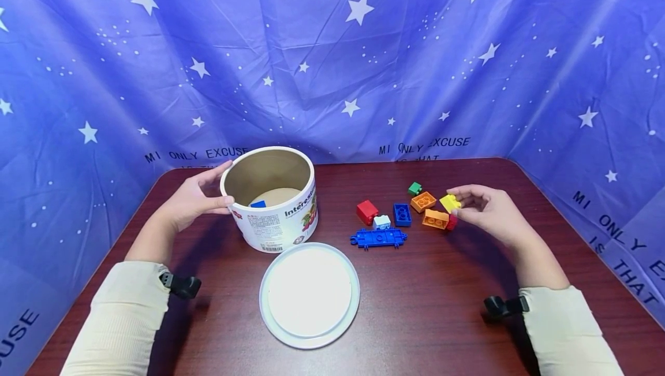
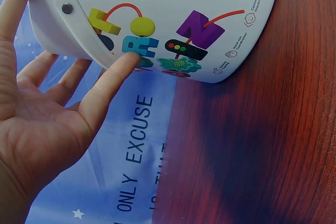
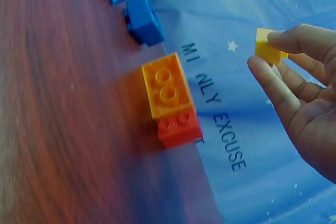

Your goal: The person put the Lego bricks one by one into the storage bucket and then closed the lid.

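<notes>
My left hand [image 1: 193,196] rests against the left side of a white printed bucket [image 1: 277,229], its fingers spread along the wall near the rim. The left wrist view shows a fingertip touching the printed side, by the bucket's strap handle [image 2: 84,30]. A blue block [image 1: 258,204] lies inside the bucket. On the right, my right hand [image 1: 485,208] pinches a small yellow block [image 1: 449,203] between thumb and fingers, raised above the table in the right wrist view. Under and beside it lie an orange block [image 1: 435,219], a red block [image 3: 179,129] and another orange block [image 1: 423,202].
A round white lid [image 1: 310,295] lies in front of the bucket. Between bucket and right hand are a red block [image 1: 367,212], a white block [image 1: 381,222], a dark blue block [image 1: 402,214], a blue wagon base [image 1: 379,238] and a green block [image 1: 414,189]. A starry curtain [image 1: 332,64] borders the table.
</notes>
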